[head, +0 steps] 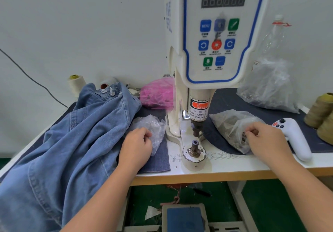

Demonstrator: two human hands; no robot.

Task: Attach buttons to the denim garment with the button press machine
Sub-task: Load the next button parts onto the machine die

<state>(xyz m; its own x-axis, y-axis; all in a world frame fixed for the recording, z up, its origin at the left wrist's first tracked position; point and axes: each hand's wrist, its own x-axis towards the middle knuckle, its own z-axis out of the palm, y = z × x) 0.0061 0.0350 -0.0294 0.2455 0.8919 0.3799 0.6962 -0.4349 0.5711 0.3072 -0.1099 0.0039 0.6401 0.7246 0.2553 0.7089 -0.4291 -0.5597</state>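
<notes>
The white button press machine [214,55] stands at the table's centre, its lower die [195,146] bare under the punch [196,128]. A light blue denim garment [72,141] lies heaped on the left of the table. My left hand [137,146] rests with curled fingers at the mouth of a clear plastic bag [153,129] beside the garment. My right hand [264,138] has its fingertips pinched inside a second clear bag [232,125] of small metal parts, right of the machine. What either hand pinches is too small to see.
A white handheld controller [295,138] lies right of my right hand. Olive thread cones [322,112] stand at the far right, a cream cone [76,85] at the back left. A pink bag [156,93] and a large clear bag [270,85] sit behind. A foot pedal [183,217] lies below.
</notes>
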